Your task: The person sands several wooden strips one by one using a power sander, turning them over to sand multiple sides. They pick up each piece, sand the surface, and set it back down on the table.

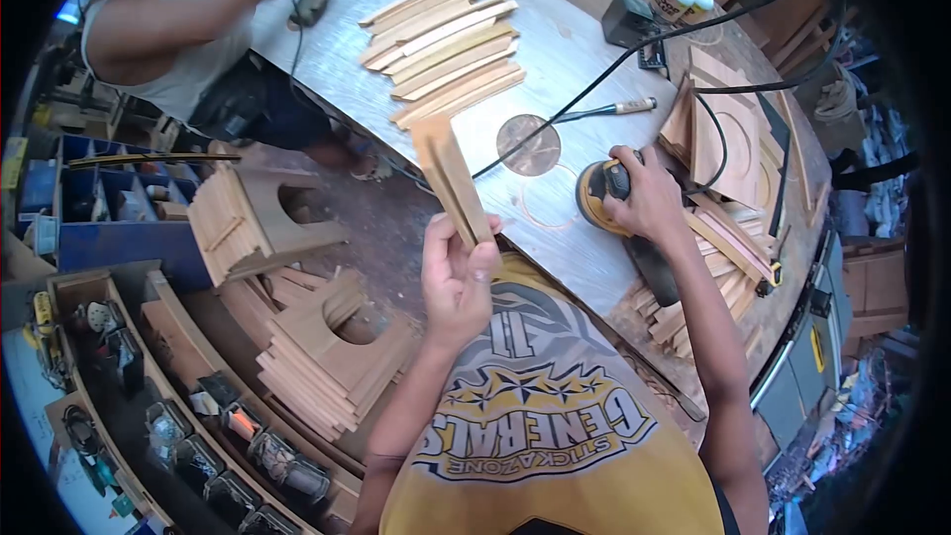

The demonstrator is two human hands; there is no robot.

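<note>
From my remote seat, the weak spot I see is the left hand [458, 282]: it grips the wooden slats [451, 178] only by their lower end, so the long free part leaning toward 11 o'clock could twist or slide out of that grip. The second worry is the power cord [634, 52]. It runs from the orbital sander [602, 196] toward 1 o'clock, across the desk [565, 50] and over the cut wooden panels [738, 134], where I judge it could snag on an edge and drag at the tool. (The sander also sits close to the desk's near edge.)

The left hand is closed narrow around the slats, thumb on one face and fingers on the other, holding them up off the desk at about 9 o'clock from the sander. The right hand [646, 200] is wrapped over the top of the sander, which rests on the desk. A wooden disc [528, 145] lies just beside it at 10 o'clock, and a spread of slats [448, 50] sits farther off at 11 o'clock.
</note>
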